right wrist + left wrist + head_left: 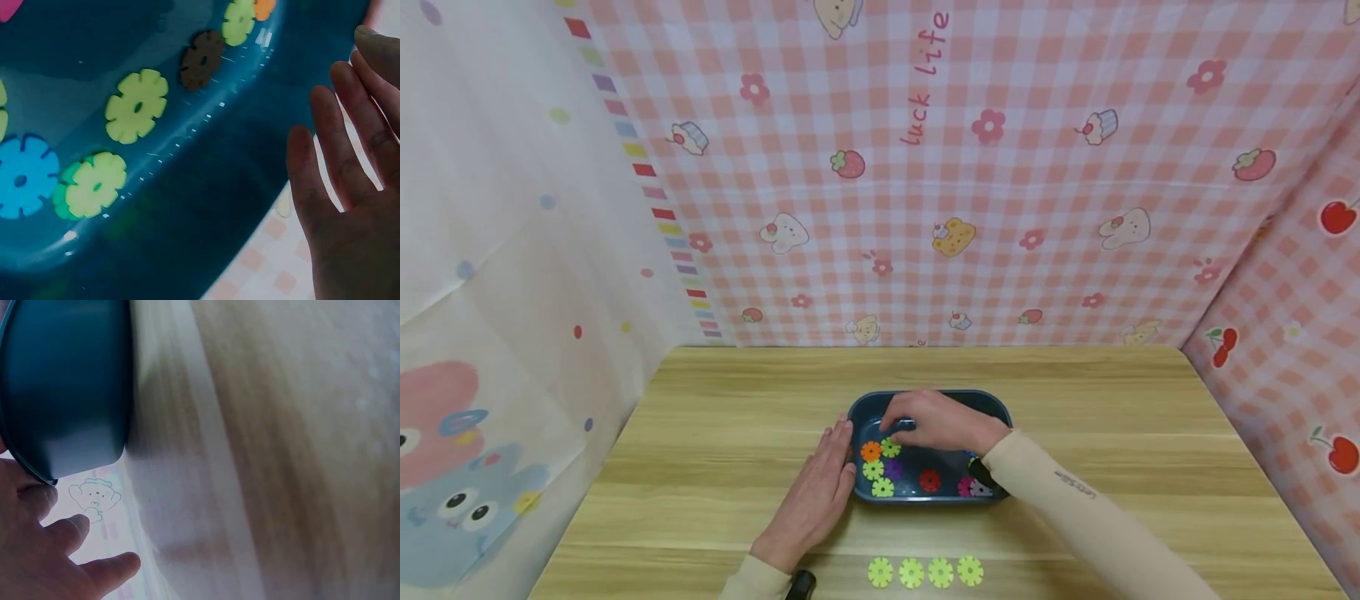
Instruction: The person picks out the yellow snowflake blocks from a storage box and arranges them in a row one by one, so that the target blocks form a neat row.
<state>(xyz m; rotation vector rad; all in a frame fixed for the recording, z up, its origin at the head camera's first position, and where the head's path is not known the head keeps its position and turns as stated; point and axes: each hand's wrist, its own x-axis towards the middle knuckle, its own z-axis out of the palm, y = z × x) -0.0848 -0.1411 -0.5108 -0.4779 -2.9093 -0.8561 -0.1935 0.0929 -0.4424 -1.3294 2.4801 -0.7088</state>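
Under the right hand's fingers (895, 414), flower discs (880, 469) inside the blue tray (992, 408).

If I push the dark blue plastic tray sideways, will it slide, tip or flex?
The dark blue plastic tray would likely slide rather than tip: it looks low and wide, sitting flat on the smooth wooden table. It probably feels light, holding only small flat flower discs. The left hand lying flat against its side should brace it.

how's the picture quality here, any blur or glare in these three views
Head view: evenly lit and sharp, walls bowed by the wide lens. Left wrist view: the wooden tabletop is smeared with blur beside the dark blue plastic tray. Right wrist view: dim, small glints along the tray rim, the right hand shadowed.
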